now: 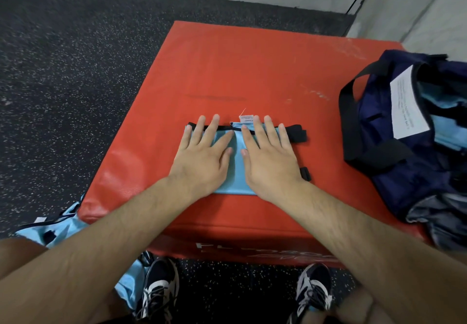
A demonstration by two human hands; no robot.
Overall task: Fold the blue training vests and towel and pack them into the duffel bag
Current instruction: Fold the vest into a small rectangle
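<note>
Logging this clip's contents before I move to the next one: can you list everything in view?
folded vest: one, light blue with black trim, on the red box under both hands
red box: one, red, padded, centre
duffel bag: one, navy with black straps, open, on the box's right side
white sheet: one, printed, on the bag
blue fabric: light blue, count unclear, inside the bag
grey cloth: one, at the bag's near end
loose vests: light blue heap, count unclear, floor at lower left
floor: black, speckled
shoes: two, black and white, bottom edge
left hand: flat on the vest
right hand: flat on the vest
</note>
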